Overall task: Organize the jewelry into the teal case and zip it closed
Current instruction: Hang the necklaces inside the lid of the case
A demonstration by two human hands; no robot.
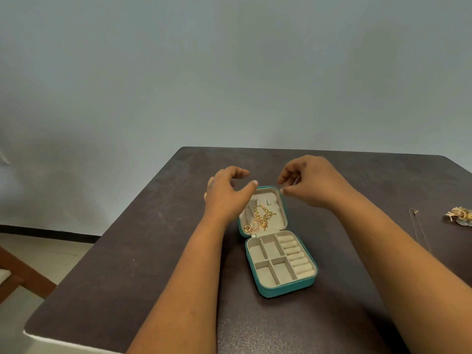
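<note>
I am watching the teal case [278,267] lying open on the table [127,251], gold chains [260,217] in its lid. Left hand [224,192] and right hand [310,182] are hovering, fingers loosely curled, holding nothing, maybe reaching to shut it.

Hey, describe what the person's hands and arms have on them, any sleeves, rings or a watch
Both forearms are bare as far as the frame shows, no sleeves visible. The left hand and right hand show no gloves, watch or bracelets. No rings can be made out on the fingers that show.

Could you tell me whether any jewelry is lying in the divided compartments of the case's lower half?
No, the divided compartments of the teal case show only beige lining, while the gold chains lie in the lid half.
</note>
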